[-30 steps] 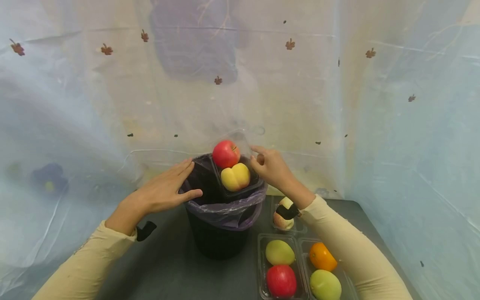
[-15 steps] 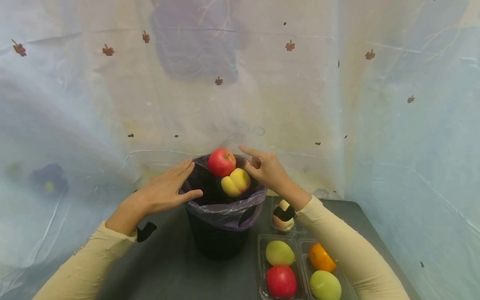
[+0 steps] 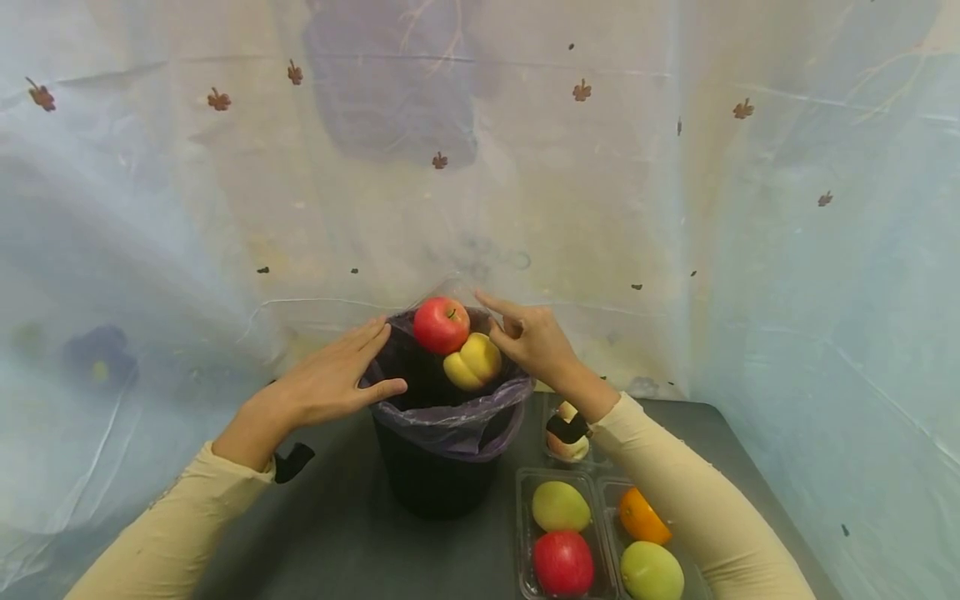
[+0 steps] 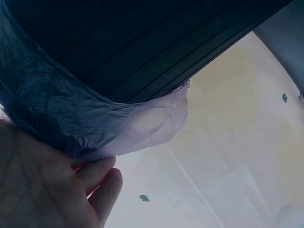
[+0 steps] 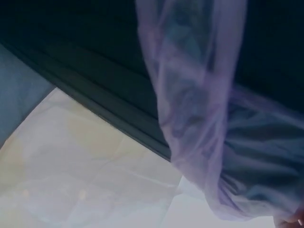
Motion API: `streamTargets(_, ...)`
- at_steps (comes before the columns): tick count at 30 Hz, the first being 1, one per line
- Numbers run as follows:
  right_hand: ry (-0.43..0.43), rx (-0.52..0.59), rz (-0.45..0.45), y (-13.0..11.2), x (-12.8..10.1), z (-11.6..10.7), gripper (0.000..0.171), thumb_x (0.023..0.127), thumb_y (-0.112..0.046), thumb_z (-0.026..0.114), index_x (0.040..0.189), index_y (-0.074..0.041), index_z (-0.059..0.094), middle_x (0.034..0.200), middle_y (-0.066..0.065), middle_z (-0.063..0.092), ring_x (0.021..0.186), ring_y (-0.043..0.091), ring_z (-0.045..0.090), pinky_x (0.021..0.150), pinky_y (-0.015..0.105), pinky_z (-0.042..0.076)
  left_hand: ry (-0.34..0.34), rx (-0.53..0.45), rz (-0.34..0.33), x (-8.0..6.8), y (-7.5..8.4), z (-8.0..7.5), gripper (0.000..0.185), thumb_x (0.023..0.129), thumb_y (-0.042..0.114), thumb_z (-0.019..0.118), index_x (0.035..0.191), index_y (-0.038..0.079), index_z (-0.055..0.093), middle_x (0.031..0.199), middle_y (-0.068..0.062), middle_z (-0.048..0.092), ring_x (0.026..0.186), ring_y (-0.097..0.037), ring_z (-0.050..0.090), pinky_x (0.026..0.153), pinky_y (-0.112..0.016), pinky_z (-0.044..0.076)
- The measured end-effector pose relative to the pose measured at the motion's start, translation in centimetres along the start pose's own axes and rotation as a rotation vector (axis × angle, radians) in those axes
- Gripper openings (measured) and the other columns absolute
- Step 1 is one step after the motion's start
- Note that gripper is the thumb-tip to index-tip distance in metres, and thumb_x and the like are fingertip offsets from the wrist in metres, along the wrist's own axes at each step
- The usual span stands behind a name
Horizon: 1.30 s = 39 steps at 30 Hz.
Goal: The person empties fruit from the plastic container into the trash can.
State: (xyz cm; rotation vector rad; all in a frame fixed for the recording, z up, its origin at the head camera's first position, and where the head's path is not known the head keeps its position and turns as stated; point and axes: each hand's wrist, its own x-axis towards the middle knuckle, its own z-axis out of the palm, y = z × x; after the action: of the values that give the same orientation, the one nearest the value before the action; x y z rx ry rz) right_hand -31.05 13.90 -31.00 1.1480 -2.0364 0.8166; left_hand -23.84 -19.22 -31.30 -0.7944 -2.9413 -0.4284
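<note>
My right hand pinches the edge of a clear plastic tray over the mouth of a black bin. A red apple and a yellow peach show at the tray; most of its plastic is hard to make out against the dark inside. My left hand rests on the bin's left rim with fingers straight and thumb over the opening. A purple bag lines the bin and folds over its rim. In the left wrist view, the left fingers lie against that bag.
Right of the bin stand a clear tray with a green fruit and a red apple, and another with an orange and a green fruit. Behind them, a third holds pale fruit. Plastic sheeting surrounds the dark table.
My right hand and the tray's fruit have shifted slightly left. The apple sits lower over the bin and the tray's dark inner corner no longer shows. The left hand has stayed put.
</note>
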Motion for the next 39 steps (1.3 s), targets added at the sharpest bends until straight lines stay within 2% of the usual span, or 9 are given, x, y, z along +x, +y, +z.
streamTargets(6,0.020,-0.054,-0.054,0.2,0.0,0.1,0.052,0.090,0.009,0.074,0.140,-0.003,0.072,0.058,-0.008,0.031,0.055,0.003,0.022,0.052,0.026,0.026,-0.002,0.003,0.000,0.1,0.0,0.0,0.104,0.103,0.075,0.048,0.172,0.004,0.017,0.179,-0.017,0.013,0.165,-0.041,0.014,0.130,-0.063,0.018)
streamTargets(13,0.076,-0.193,-0.207,0.4,0.0,0.4,0.053,0.086,0.010,0.073,0.137,-0.002,0.073,0.059,-0.003,0.037,0.056,0.006,0.025,0.049,0.026,0.027,-0.002,-0.003,0.005,0.1,-0.1,0.2,0.103,0.103,0.074,0.049,0.172,0.003,0.018,0.179,-0.017,0.012,0.165,-0.041,0.014,0.130,-0.063,0.017)
streamTargets(15,0.096,-0.202,-0.204,0.3,0.1,0.2,0.053,0.087,0.010,0.073,0.139,-0.001,0.071,0.059,-0.003,0.036,0.056,0.007,0.023,0.049,0.027,0.027,-0.005,-0.006,0.006,0.1,-0.1,0.2,0.103,0.104,0.073,0.049,0.172,0.003,0.017,0.180,-0.017,0.011,0.165,-0.041,0.013,0.130,-0.063,0.017)
streamTargets(18,0.138,-0.196,-0.141,0.3,0.2,-0.4,0.056,0.091,0.010,0.073,0.145,-0.003,0.068,0.058,-0.003,0.032,0.056,0.008,0.019,0.051,0.029,0.028,-0.011,-0.016,0.006,0.2,-0.2,0.2,0.103,0.104,0.073,0.049,0.172,0.004,0.015,0.180,-0.016,0.009,0.165,-0.041,0.012,0.130,-0.064,0.016)
streamTargets(22,0.203,-0.155,-0.038,0.6,0.2,-1.5,0.053,0.096,0.008,0.071,0.148,-0.004,0.065,0.055,-0.003,0.037,0.052,0.010,0.024,0.052,0.031,0.032,-0.020,-0.027,0.005,0.3,-0.3,0.2,0.102,0.105,0.073,0.047,0.173,0.006,0.011,0.181,-0.014,0.005,0.165,-0.041,0.010,0.130,-0.065,0.015)
streamTargets(28,0.333,0.058,0.190,1.7,-1.2,-3.4,0.047,0.101,0.004,0.069,0.147,-0.003,0.065,0.054,-0.001,0.046,0.049,0.009,0.033,0.051,0.021,0.030,-0.023,-0.025,0.000,0.3,-0.4,0.2,0.102,0.105,0.074,0.046,0.173,0.007,0.010,0.181,-0.014,0.005,0.165,-0.041,0.009,0.130,-0.065,0.015)
streamTargets(31,0.394,0.161,0.308,2.3,-2.3,-4.4,0.045,0.101,0.003,0.068,0.146,-0.002,0.066,0.052,0.004,0.048,0.044,0.007,0.036,0.045,0.018,0.028,-0.020,-0.020,0.001,0.4,-0.4,0.2,0.102,0.105,0.074,0.046,0.173,0.007,0.011,0.181,-0.015,0.006,0.165,-0.041,0.009,0.130,-0.065,0.015)
streamTargets(36,0.411,0.282,0.406,3.4,-4.6,-5.9,0.043,0.103,0.003,0.065,0.146,0.005,0.063,0.049,0.016,0.050,0.036,0.012,0.043,0.037,0.019,0.033,-0.015,-0.013,0.004,0.3,-0.4,0.3,0.102,0.105,0.073,0.046,0.173,0.006,0.012,0.180,-0.015,0.006,0.165,-0.041,0.009,0.130,-0.065,0.015)
streamTargets(39,0.401,0.345,0.457,4.1,-6.2,-6.6,0.042,0.105,-0.001,0.066,0.147,-0.002,0.065,0.049,0.015,0.052,0.035,0.014,0.047,0.037,0.021,0.037,-0.012,-0.012,0.006,0.3,-0.4,0.4,0.101,0.105,0.073,0.046,0.173,0.006,0.011,0.180,-0.015,0.006,0.165,-0.042,0.009,0.130,-0.064,0.015)
